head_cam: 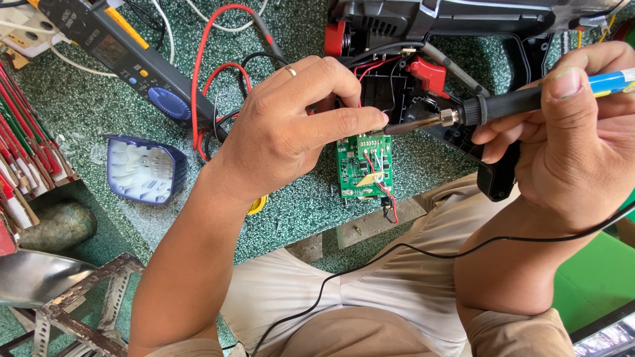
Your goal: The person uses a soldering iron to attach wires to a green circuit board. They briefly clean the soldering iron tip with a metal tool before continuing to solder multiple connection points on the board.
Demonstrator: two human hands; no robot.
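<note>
The green circuit board (364,166) lies flat on the speckled green bench top (86,106), just below the opened black power-tool housing (423,39), whose cavity holds a red trigger switch (426,74) and red and black wires. The left hand (284,132) pinches its fingertips shut at the board's upper edge; what they grip is hidden. The right hand (569,139) is clenched around a soldering iron (483,109), tip at that same edge. Left of the board sit a blue-rimmed plastic shell (142,168) and a clamp meter (112,49).
</note>
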